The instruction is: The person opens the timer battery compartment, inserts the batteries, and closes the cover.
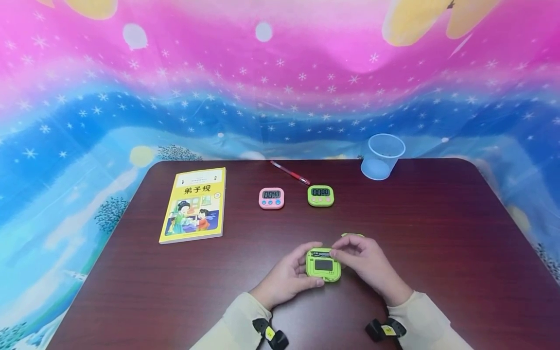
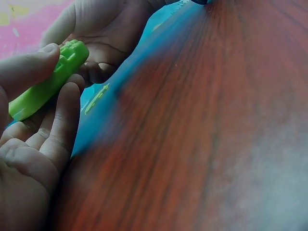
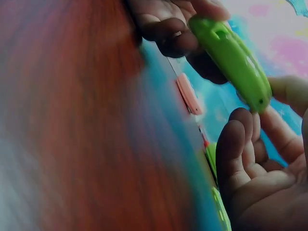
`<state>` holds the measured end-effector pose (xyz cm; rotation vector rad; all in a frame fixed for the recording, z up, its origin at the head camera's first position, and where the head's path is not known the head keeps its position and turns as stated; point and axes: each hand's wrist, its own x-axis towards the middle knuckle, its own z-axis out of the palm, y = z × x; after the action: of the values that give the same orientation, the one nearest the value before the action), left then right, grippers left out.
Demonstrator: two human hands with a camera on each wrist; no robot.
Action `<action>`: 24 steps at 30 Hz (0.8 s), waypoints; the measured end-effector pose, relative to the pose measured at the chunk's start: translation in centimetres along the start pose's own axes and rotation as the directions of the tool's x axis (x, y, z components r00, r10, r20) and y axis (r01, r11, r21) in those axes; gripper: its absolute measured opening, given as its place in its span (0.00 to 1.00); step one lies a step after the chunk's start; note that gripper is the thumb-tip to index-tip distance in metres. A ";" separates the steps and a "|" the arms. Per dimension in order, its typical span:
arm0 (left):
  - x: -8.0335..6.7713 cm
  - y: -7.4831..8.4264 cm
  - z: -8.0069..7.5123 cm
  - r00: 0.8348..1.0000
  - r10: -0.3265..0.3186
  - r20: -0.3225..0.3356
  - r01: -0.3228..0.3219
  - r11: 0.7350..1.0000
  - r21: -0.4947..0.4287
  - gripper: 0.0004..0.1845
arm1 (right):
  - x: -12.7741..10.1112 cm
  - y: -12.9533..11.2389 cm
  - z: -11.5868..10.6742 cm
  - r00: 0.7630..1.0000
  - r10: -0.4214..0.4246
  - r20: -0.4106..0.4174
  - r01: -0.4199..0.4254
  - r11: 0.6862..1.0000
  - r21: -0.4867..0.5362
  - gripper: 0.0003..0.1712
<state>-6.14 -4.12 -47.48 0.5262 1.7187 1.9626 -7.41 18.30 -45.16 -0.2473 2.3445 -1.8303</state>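
We are holding a green timer back-up, low over the table: left hand gripping its side edges, right hand pinching its top. Light, stiff plastic, probably slippery; the edges are giving the best purchase.

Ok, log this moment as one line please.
left hand: grips green timer | right hand: pinches its top edge | timer: back side up, above table | behind: pink timer, second green timer

A dark wooden table bears a yellow book, pink timer, green timer, red pen and plastic cup
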 end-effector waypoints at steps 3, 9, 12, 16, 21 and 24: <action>0.0 -0.1 0.0 1.000 0.019 -0.002 -0.019 1.000 0.009 0.40 | 0.1 0.2 -0.5 0.998 -0.054 -0.030 0.052 0.996 -0.075 0.06; 0.0 -0.2 -0.1 0.999 0.037 -0.009 -0.037 0.999 0.011 0.41 | 0.5 0.7 -2.0 0.976 -0.176 -0.128 0.136 0.953 -0.272 0.04; 0.0 -0.2 -0.1 1.000 0.021 -0.011 -0.021 1.000 0.007 0.41 | 0.6 0.9 -3.0 0.968 -0.185 -0.170 0.113 0.924 -0.364 0.05; 0.1 -0.1 0.0 1.000 0.003 -0.014 -0.003 1.000 0.002 0.41 | 0.9 1.3 -4.0 0.954 -0.230 -0.192 0.109 0.864 -0.492 0.08; 0.1 -0.1 0.0 1.000 0.000 -0.017 0.000 1.000 0.000 0.42 | 1.1 1.8 -4.5 0.964 -0.201 -0.175 0.062 0.808 -0.586 0.12; 0.1 -0.1 0.0 1.000 0.000 -0.016 0.000 1.000 -0.003 0.42 | 1.2 1.9 -4.8 0.972 -0.170 -0.165 0.035 0.791 -0.611 0.13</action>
<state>-6.24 -4.05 -47.62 0.5111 1.7256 1.9743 -9.71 22.98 -45.94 -0.2643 3.0738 -1.1116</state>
